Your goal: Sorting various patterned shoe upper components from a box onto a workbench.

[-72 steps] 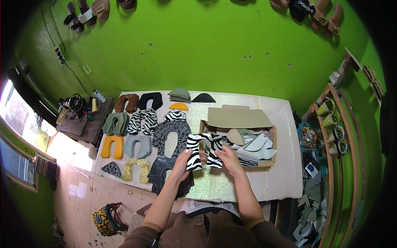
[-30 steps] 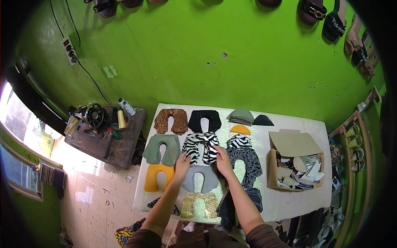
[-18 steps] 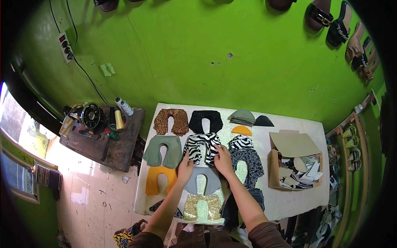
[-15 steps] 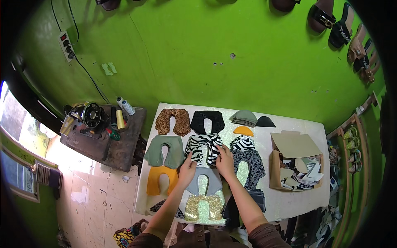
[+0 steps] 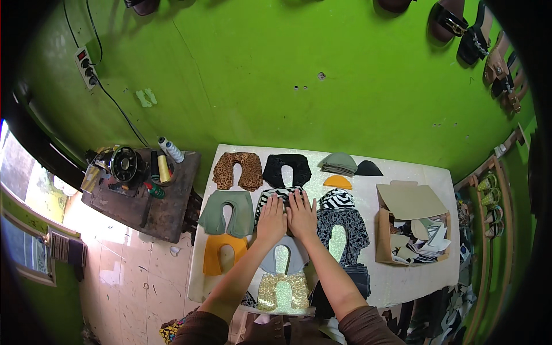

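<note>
My left hand [image 5: 272, 219] and my right hand [image 5: 301, 215] lie flat, side by side, on a zebra-striped U-shaped piece [image 5: 280, 191], covering most of it. Both have their fingers stretched out toward the wall. Just behind it is a black U-shaped piece [image 5: 287, 168], with a leopard-print one [image 5: 237, 170] to its left. A stack of sage-green U-shapes [image 5: 210, 214] sits left of my left hand. Nearer me lie a grey U-shape [image 5: 298, 257], a mustard one [image 5: 212, 256] and a glittery gold one [image 5: 267, 291]. A black-and-white patterned one [image 5: 355, 233] is right of my right hand.
On the white table [image 5: 418, 284] stands an open cardboard box [image 5: 383, 238] of scraps. Half-round pieces in green [image 5: 338, 163], black [image 5: 368, 168] and mustard [image 5: 337, 183] lie behind. A sewing machine [image 5: 122, 165] with thread cones stands left. Sandals [image 5: 475, 40] hang on the green wall.
My hands have moved from the sides of the zebra-striped piece onto its top, closer together. Their fingers have gone from curled at its edges to flat. The view has shifted slightly.
</note>
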`<state>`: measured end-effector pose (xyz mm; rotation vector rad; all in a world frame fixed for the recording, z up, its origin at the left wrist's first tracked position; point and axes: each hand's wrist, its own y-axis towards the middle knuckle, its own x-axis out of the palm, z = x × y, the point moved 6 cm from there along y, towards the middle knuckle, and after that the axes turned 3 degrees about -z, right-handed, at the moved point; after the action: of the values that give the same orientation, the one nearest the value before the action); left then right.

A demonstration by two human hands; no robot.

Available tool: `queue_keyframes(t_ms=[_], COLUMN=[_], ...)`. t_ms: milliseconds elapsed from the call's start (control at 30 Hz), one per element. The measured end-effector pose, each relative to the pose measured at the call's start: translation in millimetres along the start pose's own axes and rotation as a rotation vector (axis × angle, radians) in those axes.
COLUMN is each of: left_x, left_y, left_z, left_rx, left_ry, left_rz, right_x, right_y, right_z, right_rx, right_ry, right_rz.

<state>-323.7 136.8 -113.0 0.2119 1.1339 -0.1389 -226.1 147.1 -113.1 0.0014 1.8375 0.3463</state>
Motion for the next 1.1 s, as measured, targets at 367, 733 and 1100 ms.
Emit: queue_keyframes(t_ms=[367, 733, 1100], left_x=[27, 10, 21], left_y=[9, 2, -48], left_z=[-22, 3, 194], left_rx=[-0.001, -0.046, -0.007], left_ry=[0.186, 0.157, -0.036], left_rz=[0.055, 0.049, 0.141], right_x=[20, -8, -128], right_y=[6, 3, -107], right_z=[13, 22, 102], right_rx=[0.033, -0.007, -0.078], right_ry=[0.006, 0.185, 0.673], right_rz=[-0.072, -0.130, 0.066])
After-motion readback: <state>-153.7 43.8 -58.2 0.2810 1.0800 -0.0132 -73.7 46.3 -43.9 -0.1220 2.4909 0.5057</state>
